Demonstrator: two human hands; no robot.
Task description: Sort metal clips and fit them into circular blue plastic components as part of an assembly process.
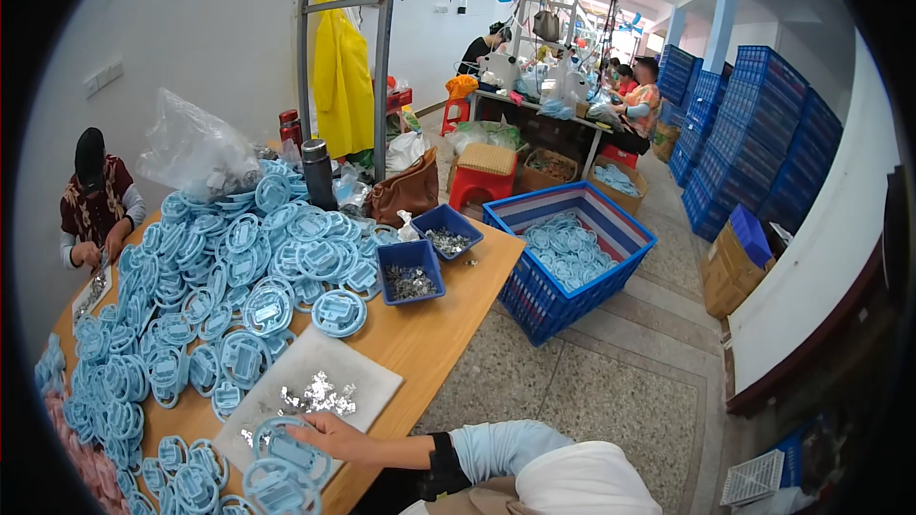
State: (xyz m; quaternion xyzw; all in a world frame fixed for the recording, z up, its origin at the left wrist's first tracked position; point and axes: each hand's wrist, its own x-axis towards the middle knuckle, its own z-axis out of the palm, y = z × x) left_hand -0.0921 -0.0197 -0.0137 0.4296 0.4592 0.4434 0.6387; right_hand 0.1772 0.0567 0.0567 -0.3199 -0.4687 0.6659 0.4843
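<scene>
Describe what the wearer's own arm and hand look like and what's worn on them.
Only one arm shows, entering from the lower right edge. Its hand is bare, with no glove or ring visible. A black band sits at the wrist, and a light blue sleeve covers the forearm. Which arm it is cannot be told.

Single head view, facing right across table (pixel 448 324), floor; rim probably warped.

Rings (pixel 229 277) heaped on the table (pixel 448 324); crate (pixel 572 257) right, apparently floor-standing.
</scene>
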